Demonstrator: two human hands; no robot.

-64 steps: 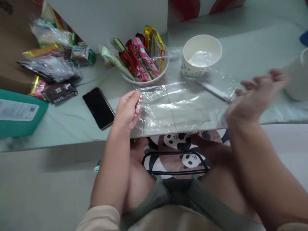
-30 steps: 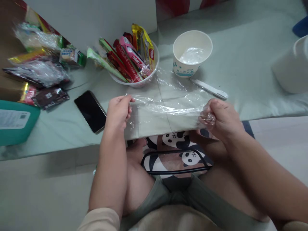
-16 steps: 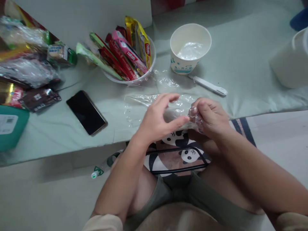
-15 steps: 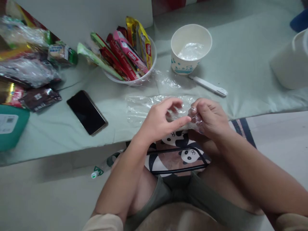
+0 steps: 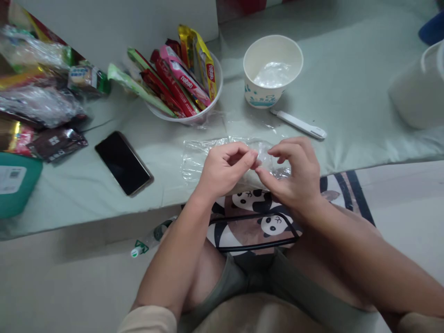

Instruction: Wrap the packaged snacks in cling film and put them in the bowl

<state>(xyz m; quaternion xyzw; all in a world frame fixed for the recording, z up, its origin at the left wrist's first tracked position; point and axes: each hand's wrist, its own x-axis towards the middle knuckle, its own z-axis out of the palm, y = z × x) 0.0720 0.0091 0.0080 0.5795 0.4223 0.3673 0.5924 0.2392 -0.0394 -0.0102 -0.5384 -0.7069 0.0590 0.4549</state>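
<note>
My left hand (image 5: 224, 169) has its thumb and fingertips pinched together on crinkled clear plastic film (image 5: 266, 155). Close by on the right, my right hand (image 5: 296, 173) is open, its thumb and fingers parted around the film's loose side. Under both hands, a flat clear plastic wrapper (image 5: 194, 159) lies along the table's front edge. Beyond them stands a paper cup (image 5: 265, 98) with clear plastic inside. A white utility knife (image 5: 300, 125) rests beside the cup's base.
A round tub (image 5: 218, 95) of wafer packs stands at the back, with a phone (image 5: 124, 163) to its left. Snack packages (image 5: 41, 101) and a green container (image 5: 17, 185) fill the far left. A white bucket (image 5: 418, 92) is at right; a plastic bottle (image 5: 149, 240) lies below the table.
My right hand has let go of the crumpled film and spread its fingers. My left hand has closed from open into a pinch on it.
</note>
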